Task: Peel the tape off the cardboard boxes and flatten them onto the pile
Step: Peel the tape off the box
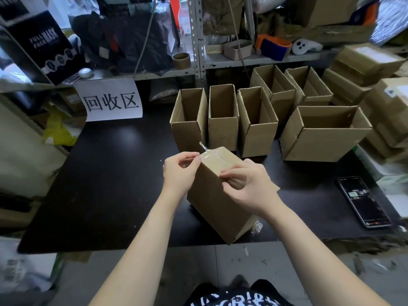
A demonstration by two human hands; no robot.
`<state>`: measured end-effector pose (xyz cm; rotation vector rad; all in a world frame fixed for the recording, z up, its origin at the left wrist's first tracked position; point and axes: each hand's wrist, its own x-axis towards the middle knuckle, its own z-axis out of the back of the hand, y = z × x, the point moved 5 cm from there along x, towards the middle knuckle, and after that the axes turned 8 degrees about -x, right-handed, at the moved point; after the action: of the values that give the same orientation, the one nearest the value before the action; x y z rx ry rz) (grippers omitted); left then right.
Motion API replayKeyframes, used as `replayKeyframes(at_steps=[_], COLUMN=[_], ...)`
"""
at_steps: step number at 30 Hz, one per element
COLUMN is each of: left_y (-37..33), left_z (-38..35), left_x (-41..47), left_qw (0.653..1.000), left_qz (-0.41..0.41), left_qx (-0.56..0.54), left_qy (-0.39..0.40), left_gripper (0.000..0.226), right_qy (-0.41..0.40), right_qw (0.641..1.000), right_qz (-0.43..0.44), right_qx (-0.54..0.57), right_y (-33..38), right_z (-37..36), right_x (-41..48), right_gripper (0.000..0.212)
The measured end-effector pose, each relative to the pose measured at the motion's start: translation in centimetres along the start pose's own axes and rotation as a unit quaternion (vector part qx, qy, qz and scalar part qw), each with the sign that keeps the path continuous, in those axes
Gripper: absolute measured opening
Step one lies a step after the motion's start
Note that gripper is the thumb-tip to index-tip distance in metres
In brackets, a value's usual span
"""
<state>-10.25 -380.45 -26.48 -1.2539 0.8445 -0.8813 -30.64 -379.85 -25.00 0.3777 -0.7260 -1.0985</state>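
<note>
Black table [110,173], cluttered shelves [242,61] behind, left hand [180,171] pinching tape [203,148], right hand [246,184] gripping cardboard box [209,197]

A phone [364,202] lies screen-up near the desk's [110,184] right edge. A white sign [110,100] with black characters hangs over its far edge. The shelf [242,62] behind carries a black mask box [42,47] and a cardboard ring [181,60].

1. Down at the bottom edge, a black garment [234,298] shows, with bold white lettering splashed across it, cut off by the frame.
2. Both forearms are bare from frame edge to wrist.
3. Left grip [180,171] and right grip [247,186]: bare too, fingers uncovered.
</note>
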Motion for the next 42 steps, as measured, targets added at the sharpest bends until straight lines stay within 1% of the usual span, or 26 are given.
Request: replayKeyframes(at_steps=[3, 5, 10, 14, 16, 19, 21, 23, 25, 26, 28, 30, 32, 33, 36, 38, 39, 40, 42], left_y=[-0.2, -0.2, -0.3, -0.1, -0.3, -2.4, -4.2, -5.9, -7.3, -7.7, -7.8, -6.7, -4.9, -3.8, -1.1, 0.0, 0.5, 1.0, 2.2], left_z=[0.3, 0.4, 0.4, 0.7, 0.8, 1.0, 1.0, 0.8, 0.4, 0.1, -0.7, -1.1, -0.9, -0.7, -0.7, -0.5, -0.3, 0.3, 1.6], left_x=[0.4, 0.9, 1.3, 0.9, 0.4, -0.3, -0.7, -1.2, -1.8, -2.0, -2.3, -1.8, -1.1, -0.9, -1.0, -1.2, -1.1, -0.8, 0.2], left_qw=[1.0, 0.999, 0.991, 0.986, 0.985, 0.987, 0.976, 0.953, 0.922, 0.907, 0.887, 0.888, 0.904, 0.913, 0.938, 0.957, 0.961, 0.962, 0.947], left_qz=[0.0, 0.015, 0.011, 0.008, -0.009, -0.091, -0.165, -0.244, -0.32, -0.35, -0.379, -0.367, -0.329, -0.308, -0.247, -0.178, -0.158, -0.158, -0.186], left_qx=[0.021, 0.033, 0.116, 0.137, 0.14, 0.111, 0.113, 0.156, 0.191, 0.203, 0.218, 0.218, 0.2, 0.182, 0.109, 0.055, 0.054, 0.08, 0.19], left_qy=[0.009, 0.019, 0.067, 0.095, 0.095, 0.077, 0.08, 0.089, 0.103, 0.116, 0.148, 0.173, 0.188, 0.197, 0.216, 0.221, 0.219, 0.209, 0.181], left_gripper=[0.009, 0.011, 0.013, 0.015, 0.015, 0.012, 0.012, 0.01, 0.009, 0.008, 0.007, 0.008, 0.016, 0.019, 0.016, 0.025, 0.031, 0.037, 0.048], right_qy=[-0.006, -0.006, 0.02, 0.018, 0.008, -0.04, -0.062, -0.063, -0.056, -0.05, -0.053, -0.074, -0.084, -0.081, -0.05, -0.032, -0.025, -0.02, -0.008], right_qw=[1.0, 1.0, 0.998, 0.997, 0.997, 0.998, 0.996, 0.995, 0.988, 0.985, 0.985, 0.985, 0.984, 0.985, 0.985, 0.983, 0.981, 0.978, 0.968], right_qz=[-0.01, -0.013, -0.048, -0.057, -0.06, -0.052, -0.059, -0.068, -0.061, -0.055, -0.044, -0.058, -0.086, -0.098, -0.124, -0.145, -0.157, -0.172, -0.209], right_qx=[0.021, 0.013, -0.037, -0.058, -0.051, -0.017, -0.002, 0.042, 0.127, 0.155, 0.157, 0.146, 0.131, 0.12, 0.112, 0.11, 0.112, 0.119, 0.139], right_y=[0.0, 0.4, 1.1, 1.6, 1.8, 2.8, 3.5, 3.9, 4.3, 4.5, 4.8, 4.2, 3.1, 2.5, 0.7, -0.3, -0.7, -1.0, -1.7], right_z=[-0.6, -0.9, -2.3, -2.7, -2.5, -2.2, -2.3, -2.3, -2.2, -2.2, -2.2, -2.6, -3.2, -3.6, -5.0, -5.9, -6.3, -6.6, -7.1], right_x=[-0.4, -0.6, -1.0, -1.1, -1.0, -1.0, -0.6, 0.1, 0.6, 0.7, 1.0, 1.0, 1.0, 0.9, 0.1, -0.5, -0.8, -1.0, -1.4], right_gripper=[0.015, 0.014, 0.03, 0.038, 0.042, 0.049, 0.057, 0.059, 0.055, 0.053, 0.045, 0.027, 0.011, 0.007, 0.003, 0.002, 0.001, 0.001, 0.005])
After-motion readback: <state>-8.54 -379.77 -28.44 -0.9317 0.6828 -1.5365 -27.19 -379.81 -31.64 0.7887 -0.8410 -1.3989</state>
